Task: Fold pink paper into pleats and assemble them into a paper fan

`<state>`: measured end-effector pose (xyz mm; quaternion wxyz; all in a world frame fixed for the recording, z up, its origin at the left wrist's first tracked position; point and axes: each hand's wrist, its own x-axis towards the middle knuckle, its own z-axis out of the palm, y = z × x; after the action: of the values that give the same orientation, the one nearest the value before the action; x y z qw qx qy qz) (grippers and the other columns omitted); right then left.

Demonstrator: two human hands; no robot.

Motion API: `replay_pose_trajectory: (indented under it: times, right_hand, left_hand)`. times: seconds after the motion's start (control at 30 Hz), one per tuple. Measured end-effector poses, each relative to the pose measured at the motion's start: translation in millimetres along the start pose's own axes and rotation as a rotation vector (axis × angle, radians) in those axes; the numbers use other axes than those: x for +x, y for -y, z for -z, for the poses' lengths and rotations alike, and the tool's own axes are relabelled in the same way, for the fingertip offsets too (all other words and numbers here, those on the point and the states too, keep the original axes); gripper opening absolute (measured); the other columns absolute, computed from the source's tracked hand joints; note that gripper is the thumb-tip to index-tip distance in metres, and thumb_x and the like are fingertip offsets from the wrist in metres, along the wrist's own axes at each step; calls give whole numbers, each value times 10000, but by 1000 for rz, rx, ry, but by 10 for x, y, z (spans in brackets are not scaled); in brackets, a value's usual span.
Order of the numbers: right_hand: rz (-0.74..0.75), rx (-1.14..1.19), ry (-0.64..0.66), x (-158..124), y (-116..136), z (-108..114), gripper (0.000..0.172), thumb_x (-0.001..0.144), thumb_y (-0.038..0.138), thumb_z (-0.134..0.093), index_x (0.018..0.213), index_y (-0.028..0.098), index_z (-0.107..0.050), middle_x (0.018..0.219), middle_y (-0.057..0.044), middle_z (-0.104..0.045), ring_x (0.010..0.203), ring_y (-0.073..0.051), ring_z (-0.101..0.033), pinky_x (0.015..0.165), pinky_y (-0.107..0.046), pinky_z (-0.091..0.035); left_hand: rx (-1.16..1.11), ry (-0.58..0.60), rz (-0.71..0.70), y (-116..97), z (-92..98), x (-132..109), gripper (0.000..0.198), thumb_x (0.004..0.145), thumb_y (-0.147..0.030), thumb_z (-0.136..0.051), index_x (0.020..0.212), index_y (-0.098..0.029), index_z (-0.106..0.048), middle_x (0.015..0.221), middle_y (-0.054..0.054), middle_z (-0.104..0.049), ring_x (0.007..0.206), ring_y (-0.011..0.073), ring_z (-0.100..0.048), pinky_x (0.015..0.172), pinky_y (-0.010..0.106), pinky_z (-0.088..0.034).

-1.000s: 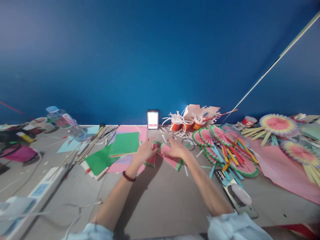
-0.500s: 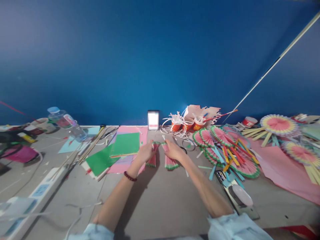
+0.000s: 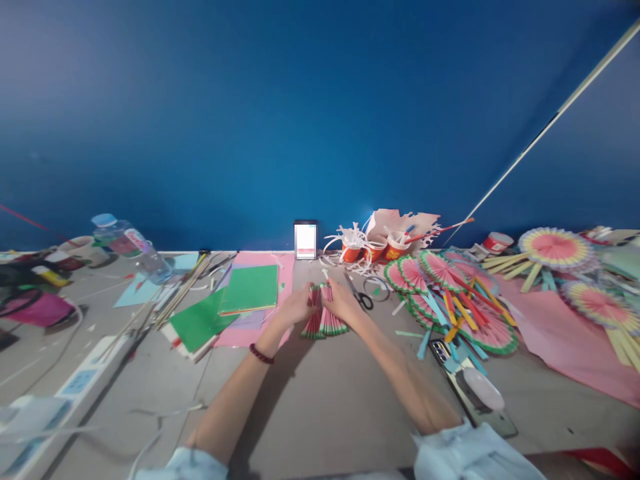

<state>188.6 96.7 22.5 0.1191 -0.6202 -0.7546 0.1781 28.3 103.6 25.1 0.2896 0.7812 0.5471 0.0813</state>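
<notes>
My left hand (image 3: pixel 299 305) is closed on a pleated paper fan piece (image 3: pixel 313 325), pink with green edges, standing over the grey table. A matching pleated paper fan piece (image 3: pixel 333 323) is pinched in my right hand (image 3: pixel 342 301). The two pieces are side by side, their inner edges close together or touching, and both spread out toward me at the bottom. My fingers cover part of their upper halves. Just right of my right hand lies a pair of scissors (image 3: pixel 367 301).
Green paper sheets (image 3: pixel 253 288) lie on pink paper at left, near thin sticks (image 3: pixel 186 293) and a plastic bottle (image 3: pixel 133 243). Red cups (image 3: pixel 397 250) with paper strips stand at the wall beside a small lit screen (image 3: pixel 306 241). Finished-looking paper fans (image 3: pixel 440 273) and a phone (image 3: pixel 473 383) are at right.
My hands have come together, bringing the two pleated pieces from a gap apart to side by side. The scissors' handles show more clearly now.
</notes>
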Motion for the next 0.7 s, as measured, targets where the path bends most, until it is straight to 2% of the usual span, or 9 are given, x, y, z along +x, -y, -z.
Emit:
replay_pose_trajectory:
  times: [0.13, 0.27, 0.4, 0.53, 0.7]
  right_hand:
    - [-11, -50, 14, -42, 42, 42, 318, 823, 207, -495, 1134, 143, -497, 1089, -133, -609, 1003, -251, -591, 818, -306, -433]
    - [-29, -94, 31, -83, 91, 59, 352, 793, 137, -501, 1144, 162, -511, 1145, -137, -569, 945, -246, -607, 771, -320, -441]
    - [-3, -83, 45, -84, 89, 75, 272, 818, 253, -537, 1080, 183, -564, 1146, -128, -548, 914, -246, -611, 763, -333, -449]
    - [52, -35, 79, -61, 27, 117, 294, 803, 343, -596, 1048, 180, -598, 1110, -122, -554, 937, -234, -600, 817, -323, -448]
    - [133, 19, 131, -38, -51, 172, 267, 847, 158, -498, 1088, 160, -612, 1162, -126, -539, 982, -196, -595, 894, -297, -429]
  left_hand:
    - [8, -45, 6, -8, -1, -9, 569, 772, -242, -579, 1295, -145, -377, 792, 33, -654, 753, 202, -630, 650, 278, -427]
    - [23, -102, -4, -12, -6, -18, 520, 787, -183, -551, 1281, -150, -395, 851, 50, -660, 802, 198, -623, 689, 284, -435]
    - [44, -132, -31, -29, -24, -1, 330, 867, -230, -479, 1187, -148, -483, 868, 64, -665, 787, 185, -621, 691, 278, -446]
    - [100, -129, -47, -54, -27, 41, 213, 894, -224, -430, 969, -167, -620, 942, 90, -661, 838, 193, -629, 736, 280, -455]
    - [178, -99, -21, -76, 2, 56, 206, 870, -256, -484, 847, -169, -670, 935, 106, -656, 881, 218, -633, 771, 293, -464]
